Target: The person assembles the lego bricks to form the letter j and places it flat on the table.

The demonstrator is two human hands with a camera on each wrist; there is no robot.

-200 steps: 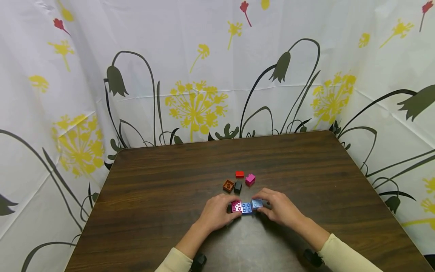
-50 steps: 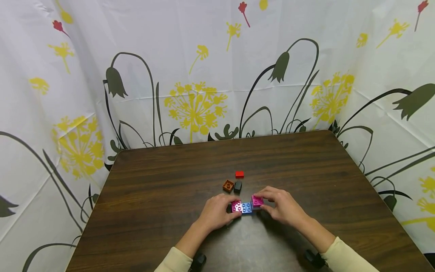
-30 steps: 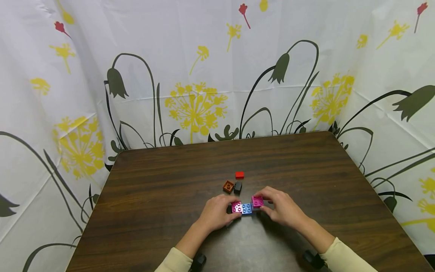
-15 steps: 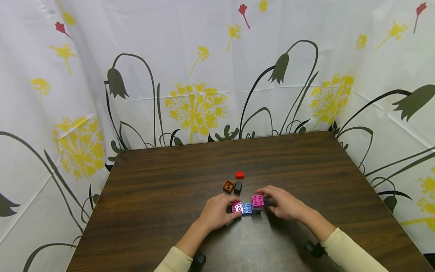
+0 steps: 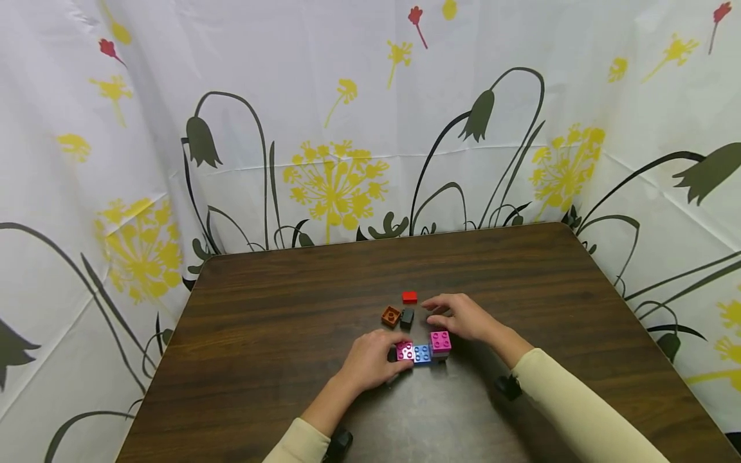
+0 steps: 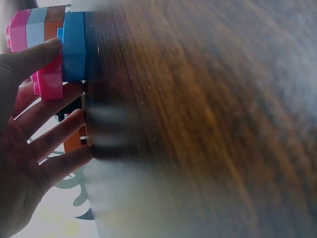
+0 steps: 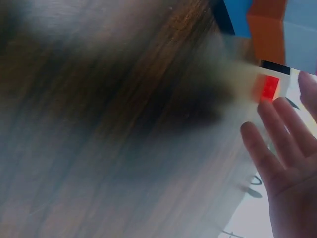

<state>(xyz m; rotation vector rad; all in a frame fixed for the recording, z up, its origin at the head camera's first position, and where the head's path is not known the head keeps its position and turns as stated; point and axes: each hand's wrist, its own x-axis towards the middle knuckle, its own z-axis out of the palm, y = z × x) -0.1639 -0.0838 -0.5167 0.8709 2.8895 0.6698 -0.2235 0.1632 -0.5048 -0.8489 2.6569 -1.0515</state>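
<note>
My left hand (image 5: 370, 363) pinches the magenta brick (image 6: 51, 82) at the left end of a small toy-brick build, thumb in front and fingers behind. That brick sits on a blue brick (image 5: 422, 354), whose studs show in the middle. At the build's right end rises a stack: a brown brick (image 6: 53, 22), a light blue brick (image 6: 36, 27) and a pink brick (image 5: 440, 341) on top. My right hand (image 5: 463, 317) is off the build, fingers extended and holding nothing, its fingertips close to a dark grey brick (image 5: 407, 318) and a red brick (image 5: 410, 297).
A brown brick (image 5: 390, 316) lies left of the dark grey one, behind the build. The wooden table (image 5: 278, 334) reaches back to a white flowered curtain (image 5: 359, 96).
The right hand took the pink brick from the table and set it on the light blue one. It has since let go and moved back toward the loose bricks. The left hand stayed put.
</note>
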